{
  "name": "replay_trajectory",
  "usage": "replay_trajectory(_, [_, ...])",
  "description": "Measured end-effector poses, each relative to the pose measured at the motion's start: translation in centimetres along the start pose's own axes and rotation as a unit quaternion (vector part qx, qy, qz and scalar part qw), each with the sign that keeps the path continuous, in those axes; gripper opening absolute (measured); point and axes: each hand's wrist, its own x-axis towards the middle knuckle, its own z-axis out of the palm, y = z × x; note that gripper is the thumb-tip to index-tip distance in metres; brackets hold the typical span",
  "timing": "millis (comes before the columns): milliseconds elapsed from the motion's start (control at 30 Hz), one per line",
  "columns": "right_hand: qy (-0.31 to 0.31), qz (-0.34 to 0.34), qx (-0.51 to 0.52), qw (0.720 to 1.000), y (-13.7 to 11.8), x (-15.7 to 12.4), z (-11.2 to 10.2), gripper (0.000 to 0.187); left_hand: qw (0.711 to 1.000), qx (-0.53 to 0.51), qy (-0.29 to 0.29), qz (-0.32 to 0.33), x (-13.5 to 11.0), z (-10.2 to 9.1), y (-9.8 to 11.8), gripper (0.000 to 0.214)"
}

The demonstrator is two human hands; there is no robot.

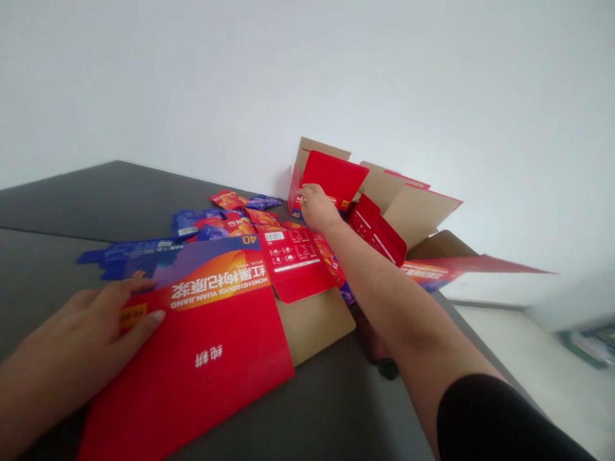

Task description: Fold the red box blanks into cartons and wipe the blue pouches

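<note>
carton (pixel 192 384), long axis slanting toward far right

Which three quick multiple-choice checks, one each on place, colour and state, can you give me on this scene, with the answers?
1. What does the left hand touch?
A) the flat red printed carton
B) the white wall
C) the inside of a box

2. What colour is the sleeve on the right arm?
A) white
B) red
C) black

3. How do the flaps of the far red-and-tan cardboard carton stand?
A) taped shut
B) open
C) torn off

Answers:
1. A, its fingers lie on the red carton.
2. C, black fabric shows at the arm's near end.
3. B, tan flaps rise beside the right hand.
</note>
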Motion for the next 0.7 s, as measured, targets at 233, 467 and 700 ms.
replay_trajectory(233, [-0.002,-0.001,0.073,0.997,-2.1,-14.1,-5.0,0.048,0.998,-0.042,-0.046,0.003,-0.1,-3.4,3.1,0.076])
replay_trajectory(467, [-0.014,0.087,0.095,0.992,-0.1,-25.6,-7.8,0.04,0.995,-0.091,-0.049,0.002,-1.3,-5.3,4.0,0.077])
replay_trajectory(700, [-0.002,0.136,0.06,0.989,1.3,-30.9,-5.0,0.037,0.987,-0.15,-0.021,-0.054,0.1,-4.0,2.2,0.067])
